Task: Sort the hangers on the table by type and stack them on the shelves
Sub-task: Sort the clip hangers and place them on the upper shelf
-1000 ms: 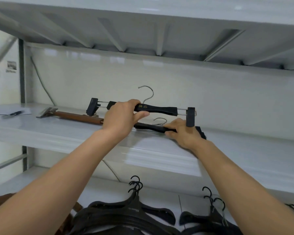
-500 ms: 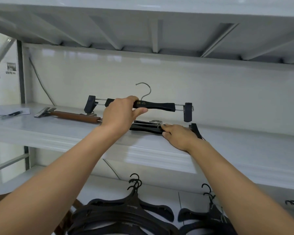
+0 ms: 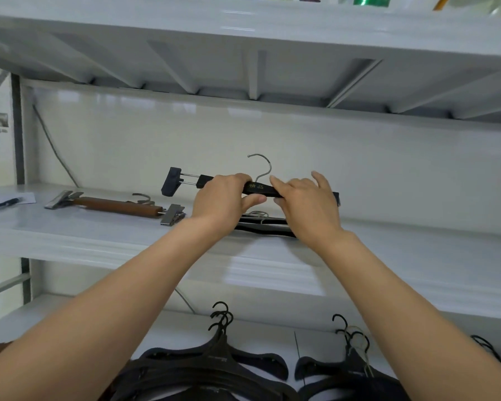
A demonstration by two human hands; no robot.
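White glossy metal shelf (image 3: 99, 235) spanning the view, ribbed underside of another shelf overhead.

At 6 o'clock, on a lower level: two stacks of matte black plastic hangers (image 3: 209, 369), broad-shouldered, curled hooks bunched together.

At 9 o'clock on the shelf: brown wooden clip hanger (image 3: 119, 205) lying flat, smooth rounded bar, shiny metal clips at both ends.

At centre: black clip hanger (image 3: 258, 190), held upright just above the shelf, slim bar with gold lettering, curved steel hook, black clip on thin metal rods at its left end.

Left hand (image 3: 223, 202) clamped on the bar left of the hook; right hand (image 3: 307, 204) gripping the bar on the right, fingers partly spread.

Directly beneath: low pile of flat black hangers (image 3: 265, 227) on the shelf.

Far left, at 9 o'clock: dark pen (image 3: 8, 203) on white paper.
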